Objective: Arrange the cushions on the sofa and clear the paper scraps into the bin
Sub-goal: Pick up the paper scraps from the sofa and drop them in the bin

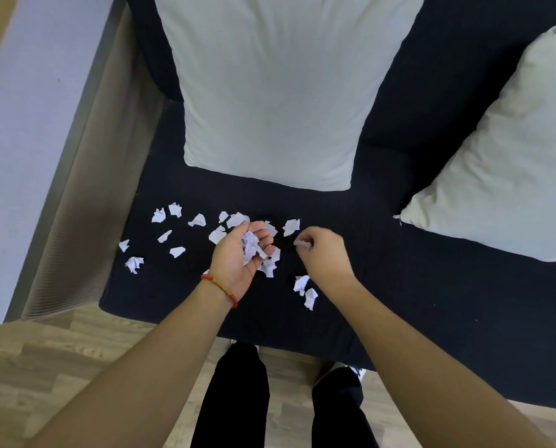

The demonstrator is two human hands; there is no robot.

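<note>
At frame centre, the left hand [238,253] cups crumpled paper scraps [252,248]; the right hand [323,253] pinches one scrap [300,242]. More lie scattered on the dark sofa [399,286], below two white cushions [270,92].

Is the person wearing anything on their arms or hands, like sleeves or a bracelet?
No sleeves show: both forearms are bare up to the picture's edge. The left hand has a thin red bracelet with a gold-coloured part round its wrist. The right hand wears nothing that shows, no ring or watch.
</note>
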